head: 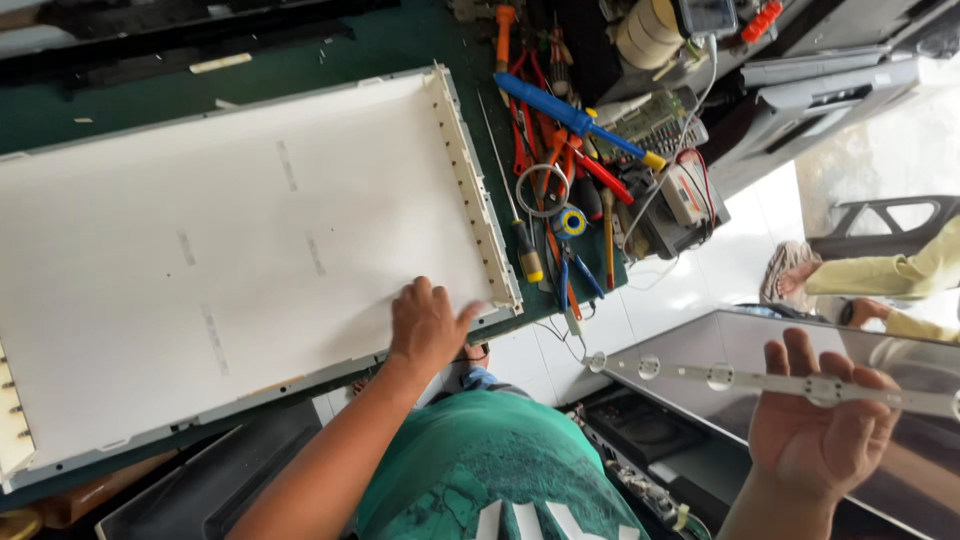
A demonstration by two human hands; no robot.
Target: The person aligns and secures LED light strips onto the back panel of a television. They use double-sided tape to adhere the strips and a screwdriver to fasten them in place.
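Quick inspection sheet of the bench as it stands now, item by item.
Surface: green bench, mostly covered by a big white panel.
Job's things: white panel lying flat; thin light strip with round lenses, held off the bench.
Clutter: pile of tools beside the panel: blue-handled screwdriver, pliers, solder coil, tape roll.
Hands: left hand flat on the panel's corner; right hand holding the light strip.
Cables: white and red wires around a small meter.
Surroundings: white tiled floor, another person's yellow sleeve, dark chair.

White panel (240, 260) flat on green bench; lensed LED strip (760, 380) aloft, level.
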